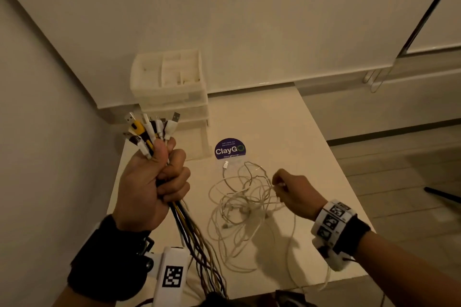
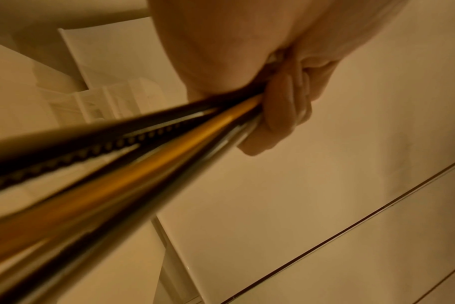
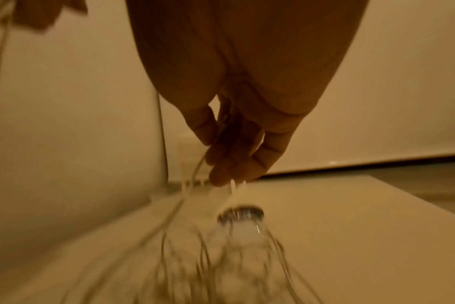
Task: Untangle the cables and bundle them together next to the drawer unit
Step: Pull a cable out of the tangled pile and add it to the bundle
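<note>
My left hand [image 1: 159, 177] is raised above the table's left side and grips a bundle of cables [image 1: 152, 129], white, black and yellow plugs sticking up from the fist. Their cords [image 2: 143, 152] hang down past my wrist. A tangle of white cables [image 1: 244, 202] lies on the table [image 1: 299, 132] in front of me. My right hand [image 1: 287, 187] is at the tangle's right edge and pinches a white cable end [image 3: 222, 125]. A loose USB plug [image 1: 225, 164] lies at the tangle's far side. The white drawer unit [image 1: 172, 92] stands at the back left.
A round purple ClayGo sticker [image 1: 230, 149] is on the table between the drawer unit and the tangle. Walls close in on the left and behind. One white cord [image 1: 291, 257] trails over the table's near edge. The floor lies to the right.
</note>
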Demonstrator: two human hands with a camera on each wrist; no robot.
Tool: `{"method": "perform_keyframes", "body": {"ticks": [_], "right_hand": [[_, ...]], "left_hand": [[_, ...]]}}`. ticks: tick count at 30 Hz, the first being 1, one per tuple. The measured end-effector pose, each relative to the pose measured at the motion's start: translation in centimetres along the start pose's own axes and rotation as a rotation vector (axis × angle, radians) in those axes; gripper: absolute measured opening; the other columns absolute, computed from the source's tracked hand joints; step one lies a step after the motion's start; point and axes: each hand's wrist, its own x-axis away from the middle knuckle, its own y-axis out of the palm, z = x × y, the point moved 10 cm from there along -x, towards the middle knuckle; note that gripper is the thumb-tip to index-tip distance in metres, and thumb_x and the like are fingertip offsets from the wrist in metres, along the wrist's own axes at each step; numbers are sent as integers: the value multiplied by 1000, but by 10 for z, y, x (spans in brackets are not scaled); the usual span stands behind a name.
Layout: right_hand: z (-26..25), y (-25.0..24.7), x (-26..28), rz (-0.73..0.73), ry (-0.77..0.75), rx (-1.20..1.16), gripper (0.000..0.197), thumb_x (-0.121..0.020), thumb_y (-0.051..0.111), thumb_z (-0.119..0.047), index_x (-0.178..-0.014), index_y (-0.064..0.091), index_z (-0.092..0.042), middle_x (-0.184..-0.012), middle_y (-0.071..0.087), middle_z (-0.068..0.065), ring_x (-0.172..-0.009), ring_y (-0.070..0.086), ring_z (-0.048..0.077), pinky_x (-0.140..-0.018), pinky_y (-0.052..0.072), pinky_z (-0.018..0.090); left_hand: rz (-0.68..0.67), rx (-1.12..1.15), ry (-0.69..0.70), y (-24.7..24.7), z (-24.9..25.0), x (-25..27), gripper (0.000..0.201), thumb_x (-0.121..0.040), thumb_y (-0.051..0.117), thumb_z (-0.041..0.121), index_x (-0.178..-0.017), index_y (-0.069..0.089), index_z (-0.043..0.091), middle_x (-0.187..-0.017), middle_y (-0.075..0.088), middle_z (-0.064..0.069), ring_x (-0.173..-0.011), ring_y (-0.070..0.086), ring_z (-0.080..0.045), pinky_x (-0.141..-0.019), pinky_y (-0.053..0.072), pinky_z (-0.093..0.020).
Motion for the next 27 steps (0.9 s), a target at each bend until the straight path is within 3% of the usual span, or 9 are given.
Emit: {"method": "perform_keyframes", "body": {"ticks": [3, 7, 9, 12, 14, 16, 20, 24, 27], "right_hand": [[-41, -50, -13, 91, -53, -135, 8, -91, 58, -14, -97, 63, -16, -75, 73, -2, -69, 69, 7, -68, 50, 18], [-86, -81, -19, 64, -45, -838, 6, -90, 61, -4, -92, 64, 1, -79, 71, 8, -74, 68, 23, -68, 55, 32], [-105, -86, -21, 66, -46, -1108, 15, -90, 58, -15, -88, 60, 0, -80, 64, 5, -77, 63, 21, -67, 54, 32], [-133, -84, -22, 47, -49, -1308, 28, -90, 50, -34, -93, 56, -6, -80, 56, 11, -75, 61, 26, -74, 55, 45], [-154, -80, -20, 24, -85, -1305, 31, -95, 44, -33, -101, 56, -5, -69, 46, 13, -57, 49, 23, -60, 51, 39], [-177, -71, -15, -29, -144, -1215, 29, -101, 40, -24, -114, 60, -8, -67, 38, 11, -52, 35, 18, -49, 39, 28], [-215, -55, -4, -47, -301, -1033, 36, -102, 35, -2, -127, 55, -16, -74, 57, 7, -60, 45, 21, -56, 40, 28], [-224, -64, -2, 157, -310, -972, 5, -97, 51, -5, -97, 56, -3, -67, 63, 10, -55, 55, 21, -55, 46, 29], [-223, -66, -5, 197, -268, -1011, 10, -91, 62, -8, -85, 59, 0, -66, 63, 15, -52, 58, 18, -52, 48, 27]], "left_hand": [[2, 9, -7, 2, -1, -5, 39, -85, 68, 41, -79, 39, 15, -53, 34, 6, -38, 19, -5, -35, 17, -19], [22, -9, 9, 2, 3, -13, 42, -81, 73, 39, -76, 39, 14, -53, 31, 5, -35, 26, -2, -36, 16, -17], [48, -78, 33, 2, 7, -16, 43, -78, 76, 37, -70, 40, 15, -52, 26, 3, -35, 24, -3, -36, 18, -15], [124, -195, 81, 0, 13, -18, 36, -78, 73, 29, -67, 41, 15, -53, 17, 0, -36, 18, -5, -38, 16, -15], [171, -241, 109, -3, 16, -21, 34, -81, 68, 28, -68, 40, 14, -53, 17, 1, -36, 16, -7, -39, 13, -17], [210, -272, 122, -4, 17, -24, 38, -84, 67, 28, -66, 37, 15, -52, 18, 2, -36, 14, -8, -40, 13, -18], [259, -311, 134, -7, 18, -26, 38, -84, 68, 35, -64, 41, 16, -50, 21, 2, -36, 15, -10, -39, 13, -19], [257, -347, 140, -5, 14, -26, 31, -81, 66, 39, -63, 53, 18, -45, 36, 4, -33, 22, -10, -37, 18, -18], [269, -351, 119, -8, 9, -26, 32, -79, 66, 43, -60, 55, 20, -47, 40, 1, -33, 28, -9, -36, 22, -16]]}}
